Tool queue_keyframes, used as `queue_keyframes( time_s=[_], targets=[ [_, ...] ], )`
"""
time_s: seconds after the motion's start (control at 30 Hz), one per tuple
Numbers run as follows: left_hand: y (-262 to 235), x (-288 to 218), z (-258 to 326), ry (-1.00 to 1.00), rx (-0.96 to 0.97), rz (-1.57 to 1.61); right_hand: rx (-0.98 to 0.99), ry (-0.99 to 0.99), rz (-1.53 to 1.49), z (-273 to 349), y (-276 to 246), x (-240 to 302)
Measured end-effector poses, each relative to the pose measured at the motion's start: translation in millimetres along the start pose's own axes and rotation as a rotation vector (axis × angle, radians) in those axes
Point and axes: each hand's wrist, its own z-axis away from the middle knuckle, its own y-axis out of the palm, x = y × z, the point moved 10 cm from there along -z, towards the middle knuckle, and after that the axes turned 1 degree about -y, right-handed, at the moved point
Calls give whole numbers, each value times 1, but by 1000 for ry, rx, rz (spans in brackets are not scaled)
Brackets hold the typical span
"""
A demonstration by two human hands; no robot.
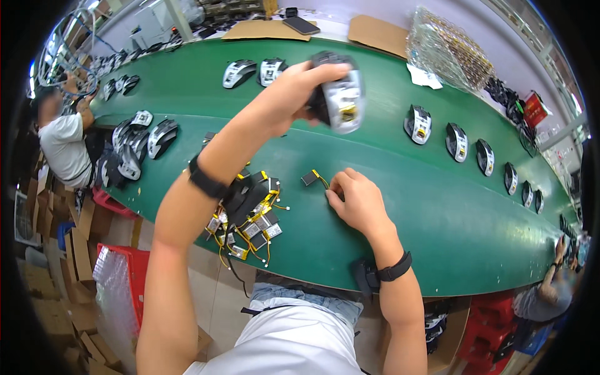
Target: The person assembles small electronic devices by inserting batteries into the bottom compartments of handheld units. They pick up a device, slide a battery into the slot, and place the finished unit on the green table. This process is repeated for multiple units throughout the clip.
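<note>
Leftmost, seated at the far end of the green conveyor belt (400, 187): a co-worker in a white shirt (62, 147), with a cluster of black-and-silver mouse shells (140, 140) on the belt nearby. Nearer the front edge, heaped: small flat batteries with yellow and black leads (250, 219). Above those, raised off the belt: left hand (294, 90), fingers wrapped around an upturned computer mouse (340, 90), underside with yellow part showing. Right of the heap, resting on the belt: right hand (359, 203), fingertips pinching the yellow lead of a single small battery (309, 179) lying flat just beside. Farther right, spaced along the belt: a row of more mice (465, 147).
</note>
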Motion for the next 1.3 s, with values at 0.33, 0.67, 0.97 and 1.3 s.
queue_keyframes(
  time_s=[0.33,0.67,0.97,1.3],
  targets=[
    [-2,114,-159,-280,-102,-450,28,-121,4,2,0,11],
    [-25,47,-165,115,-590,-1340,-102,-3,-13,8,0,14],
    [-85,83,-166,-172,-565,-1117,224,-92,-1263,6,-1,36],
    [-12,-1,-16,14,-112,180,-320,38,-1137,0,-40,-20]
  ],
)
